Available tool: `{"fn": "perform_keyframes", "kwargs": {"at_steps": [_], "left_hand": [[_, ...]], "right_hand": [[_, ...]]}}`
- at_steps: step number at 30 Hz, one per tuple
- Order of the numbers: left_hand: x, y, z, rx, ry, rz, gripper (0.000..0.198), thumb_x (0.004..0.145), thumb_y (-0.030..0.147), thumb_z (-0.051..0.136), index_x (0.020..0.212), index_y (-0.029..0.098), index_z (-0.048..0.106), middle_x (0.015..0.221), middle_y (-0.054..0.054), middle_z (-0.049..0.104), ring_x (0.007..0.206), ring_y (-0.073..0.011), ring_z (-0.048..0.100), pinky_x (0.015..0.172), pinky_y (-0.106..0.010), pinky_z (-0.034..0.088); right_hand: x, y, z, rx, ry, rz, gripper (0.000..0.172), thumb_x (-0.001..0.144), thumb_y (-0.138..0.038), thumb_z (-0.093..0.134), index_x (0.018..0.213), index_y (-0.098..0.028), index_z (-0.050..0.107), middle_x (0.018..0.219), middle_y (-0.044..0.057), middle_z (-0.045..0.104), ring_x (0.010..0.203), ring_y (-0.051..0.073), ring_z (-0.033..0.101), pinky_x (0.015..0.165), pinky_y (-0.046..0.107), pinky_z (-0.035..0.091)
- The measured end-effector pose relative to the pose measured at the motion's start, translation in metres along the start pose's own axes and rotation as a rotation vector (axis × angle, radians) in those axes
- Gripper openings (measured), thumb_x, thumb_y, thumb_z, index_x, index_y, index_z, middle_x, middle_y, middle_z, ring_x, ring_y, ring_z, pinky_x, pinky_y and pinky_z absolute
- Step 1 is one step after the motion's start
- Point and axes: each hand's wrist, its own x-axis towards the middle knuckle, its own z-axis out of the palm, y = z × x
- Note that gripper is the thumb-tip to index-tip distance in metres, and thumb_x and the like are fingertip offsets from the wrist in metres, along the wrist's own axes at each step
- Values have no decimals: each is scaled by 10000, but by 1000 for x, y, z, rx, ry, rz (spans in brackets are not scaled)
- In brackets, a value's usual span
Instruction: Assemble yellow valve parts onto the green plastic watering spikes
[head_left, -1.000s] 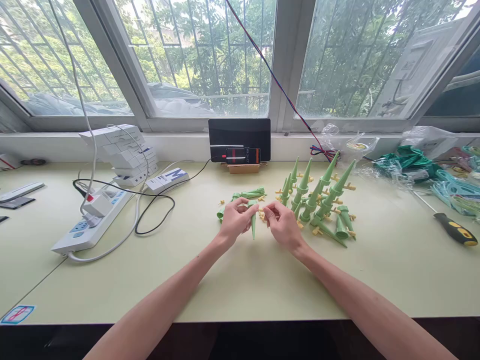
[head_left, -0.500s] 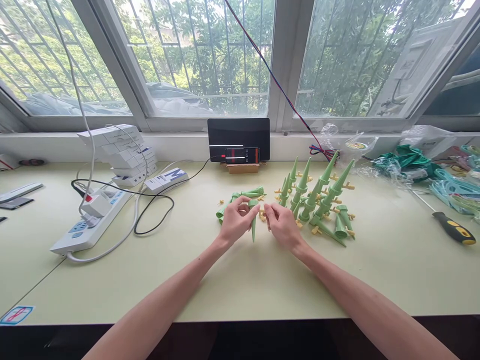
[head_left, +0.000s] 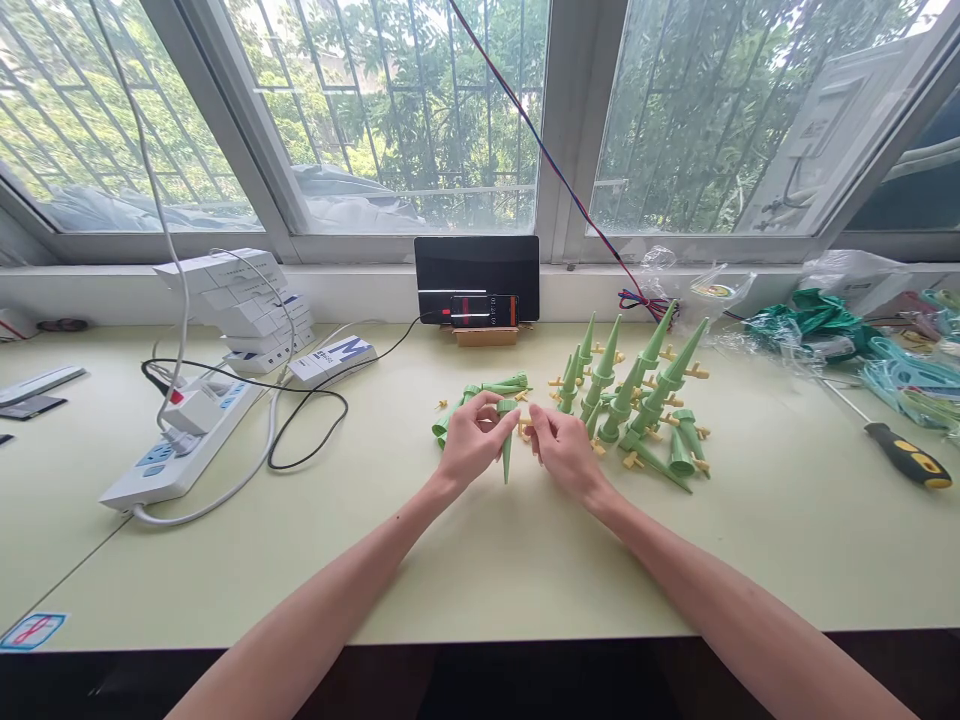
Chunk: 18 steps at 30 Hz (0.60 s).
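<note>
My left hand (head_left: pixel 474 436) is closed around a green plastic watering spike (head_left: pixel 507 455), its tapered tip pointing down and its ribbed cap at the top. Close beside it, my right hand (head_left: pixel 561 446) pinches a small yellow valve (head_left: pixel 525 427) against the spike's side; whether the two are joined I cannot tell. Behind the left hand lie more green spike parts (head_left: pixel 504 384) and a loose yellow valve (head_left: pixel 442 404). To the right of my right hand is a group of green spikes (head_left: pixel 621 405) with yellow valves, several standing point up and others lying down.
A phone (head_left: pixel 484 311) leans on a black tablet (head_left: pixel 478 262) by the window. On the left are a power strip (head_left: pixel 180 440), cables and stacked white boxes (head_left: pixel 247 300). At right lie a screwdriver (head_left: pixel 907 456) and plastic bags (head_left: pixel 814 325).
Both hands stay almost in place. The spike in my left hand has turned slightly, and more of the yellow valve shows between the hands.
</note>
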Motion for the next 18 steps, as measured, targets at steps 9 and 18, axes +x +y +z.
{"fn": "perform_keyframes", "kwargs": {"at_steps": [9, 18], "left_hand": [[3, 3, -3, -34, 50, -39, 262, 792, 425, 694, 848, 211, 554, 555, 57, 508, 382, -68, 431, 370, -198, 362], [2, 3, -2, -18, 40, -32, 271, 789, 432, 698, 892, 218, 569, 559, 63, 490, 392, -75, 445, 377, -204, 367]], "right_hand": [[0, 4, 1, 109, -3, -72, 306, 916, -509, 529, 925, -206, 578, 895, 50, 651, 567, 137, 571, 499, 273, 457], [0, 1, -1, 70, -21, -38, 346, 949, -505, 477, 778, -210, 533, 600, -15, 542, 512, 138, 516, 528, 273, 412]]}}
